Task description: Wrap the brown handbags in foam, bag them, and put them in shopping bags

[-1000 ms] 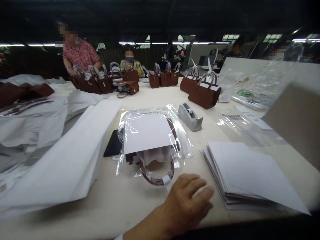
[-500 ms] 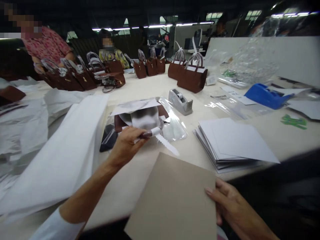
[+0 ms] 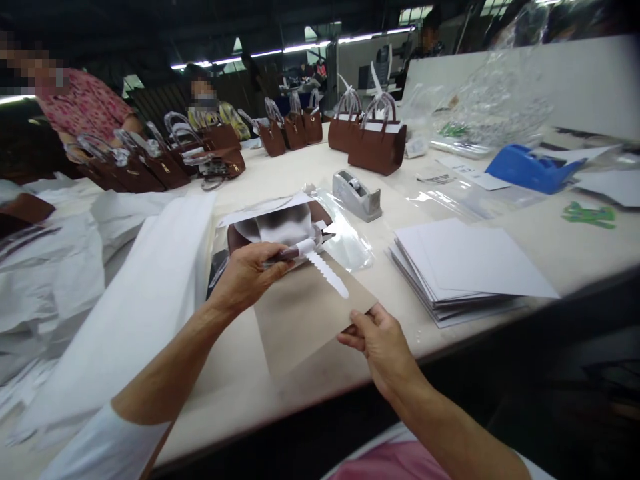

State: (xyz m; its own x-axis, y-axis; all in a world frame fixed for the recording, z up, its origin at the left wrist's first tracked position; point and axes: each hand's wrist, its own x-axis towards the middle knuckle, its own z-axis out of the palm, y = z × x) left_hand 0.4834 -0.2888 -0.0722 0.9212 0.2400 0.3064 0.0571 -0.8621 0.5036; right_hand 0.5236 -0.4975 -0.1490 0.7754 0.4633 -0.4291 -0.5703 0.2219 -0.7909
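Note:
My left hand (image 3: 250, 275) is closed around a dark brown bag handle (image 3: 287, 254), from which a white toothed strip (image 3: 327, 272) hangs. Behind it lies a brown handbag (image 3: 323, 212) with white paper (image 3: 285, 224) at its mouth, resting on clear plastic (image 3: 350, 243). My right hand (image 3: 380, 340) pinches the corner of a grey-brown cardboard sheet (image 3: 300, 320). The sheet's far part reaches under the handle and strip, against the near side of the bag; its far edge is hidden there.
A stack of white-faced boards (image 3: 465, 267) lies to the right. Beyond the bag stand a grey tape dispenser (image 3: 356, 195) and brown handbags (image 3: 377, 150). Further right is a blue tape dispenser (image 3: 530, 168). White sheets (image 3: 130, 300) cover the left side. A co-worker (image 3: 85, 107) stands at far left.
My right hand has moved the cardboard sheet forward and left, from near the table edge to under the handle at the bag. My left hand still grips the handle.

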